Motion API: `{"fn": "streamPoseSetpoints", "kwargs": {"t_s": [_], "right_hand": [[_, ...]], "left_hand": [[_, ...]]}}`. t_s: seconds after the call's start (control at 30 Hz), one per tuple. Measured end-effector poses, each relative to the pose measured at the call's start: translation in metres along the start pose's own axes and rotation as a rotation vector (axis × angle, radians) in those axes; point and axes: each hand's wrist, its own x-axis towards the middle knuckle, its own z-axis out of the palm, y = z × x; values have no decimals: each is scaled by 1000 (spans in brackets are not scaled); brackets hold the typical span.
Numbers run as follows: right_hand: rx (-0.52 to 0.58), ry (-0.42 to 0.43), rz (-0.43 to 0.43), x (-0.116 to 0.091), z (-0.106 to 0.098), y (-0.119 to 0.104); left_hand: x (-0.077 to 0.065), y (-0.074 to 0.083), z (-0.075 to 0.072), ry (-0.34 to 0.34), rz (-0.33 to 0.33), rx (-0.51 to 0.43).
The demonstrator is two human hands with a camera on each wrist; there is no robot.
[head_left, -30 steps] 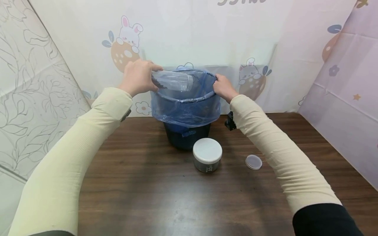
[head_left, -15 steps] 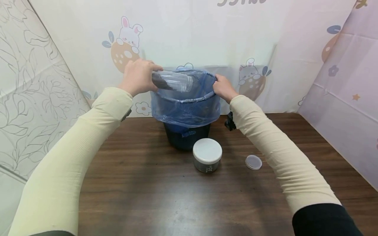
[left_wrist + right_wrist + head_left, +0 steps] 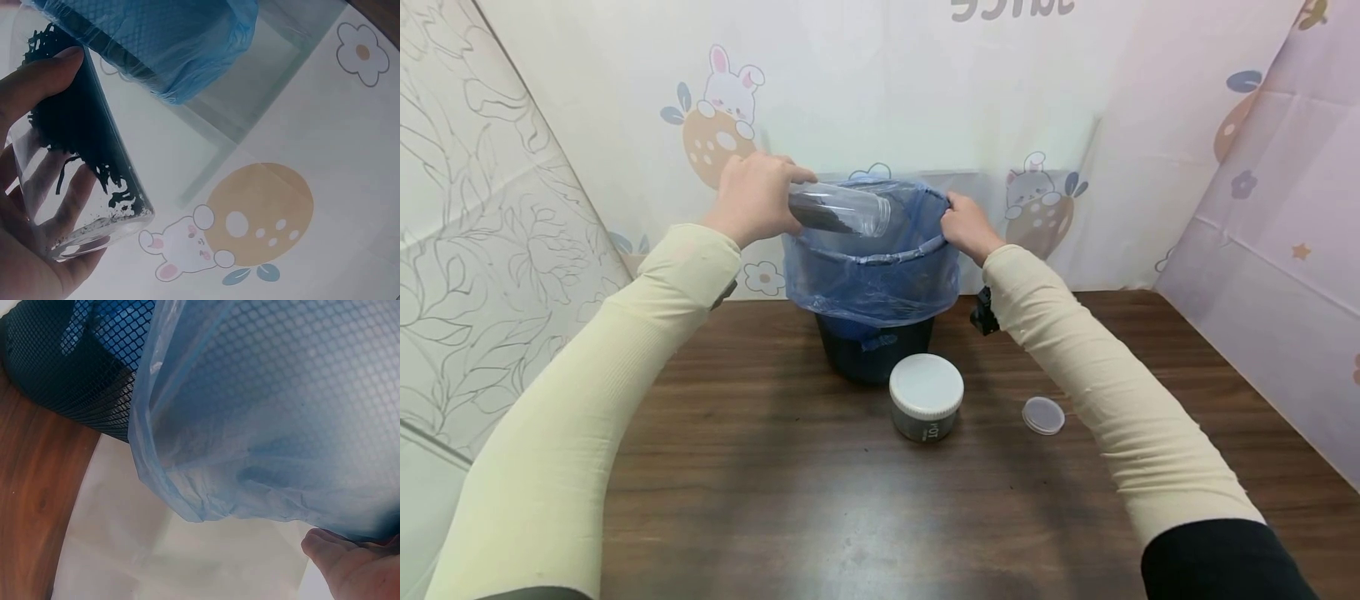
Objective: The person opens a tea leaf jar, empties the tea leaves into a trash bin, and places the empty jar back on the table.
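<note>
My left hand (image 3: 754, 198) grips a clear plastic jar (image 3: 868, 208) by its base end. The jar lies nearly level, its lidless mouth pointing right and tipped slightly down over a trash can (image 3: 850, 354). Dark dry shreds (image 3: 72, 112), like loose tea leaves, lie along its lower side. A blue plastic bag (image 3: 872, 292) lines the black mesh can and folds over its rim. At the right of that rim, my right hand (image 3: 967, 225) grips the bag and edge; in the right wrist view, part of the hand (image 3: 359, 565) shows against the bag (image 3: 269, 437).
A round tub with a white lid (image 3: 927, 387) stands right in front of the can. Farther right, a small clear lid (image 3: 1043, 415) lies flat on the brown wooden table (image 3: 737, 500). Printed cloth (image 3: 887, 83) hangs close behind the can.
The dark shreds in the jar have slid right, toward its mouth, and the mouth has dipped slightly. My right hand keeps its place on the rim.
</note>
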Motion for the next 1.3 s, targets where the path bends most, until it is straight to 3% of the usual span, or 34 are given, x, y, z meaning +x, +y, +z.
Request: {"fn": "streamPoseSetpoints", "kwargs": {"t_s": [1.3], "right_hand": [[0,7,-6,1,1,3]], "left_hand": [[-4,-2,-5,4,28,121]]}}
